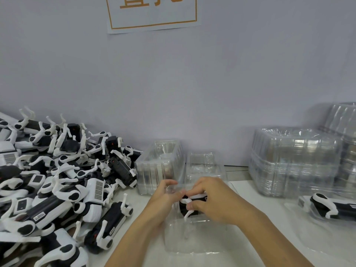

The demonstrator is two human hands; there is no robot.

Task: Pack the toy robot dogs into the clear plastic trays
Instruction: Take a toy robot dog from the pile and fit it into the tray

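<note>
Toy robot dog (189, 206) sits between my hands, long axis left-right, over the clear plastic tray (192, 239); right hand (210, 199) pinches it, left hand (165, 197) grips the tray's edge.

I am looking at a plain pale grey-blue wall (231, 74) that is filling the whole upper part of my view. A white paper sign (154, 16) is hanging flat on it at the top centre, cut off by the upper edge; it is showing an orange rectangular border and the lower parts of large orange characters that I cannot read. Below, a white tabletop (260, 193) is running up to the foot of the wall, and a narrow darker strip is showing along that junction at centre right. Soft shadows are lying on the wall down low.
</note>
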